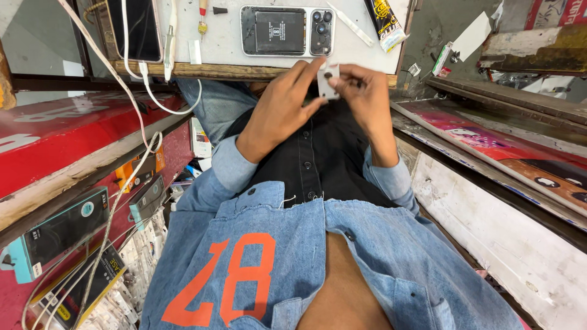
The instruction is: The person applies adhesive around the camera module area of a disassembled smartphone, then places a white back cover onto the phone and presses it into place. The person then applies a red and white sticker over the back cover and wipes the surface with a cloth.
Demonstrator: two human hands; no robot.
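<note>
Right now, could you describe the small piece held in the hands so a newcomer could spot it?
Start at the white work board and its opened phone. Just below its edge, the left hand and right hand pinch a small white part, marked by one dark round hole.

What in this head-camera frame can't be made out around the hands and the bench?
- Small white part: mostly covered by fingers of the left hand and right hand; kind unclear.
- Opened phone: inner parts too small to tell.
- Dark phone: cut off by the top edge.
- Glue tube: its upper end cut off by the top edge.
</note>
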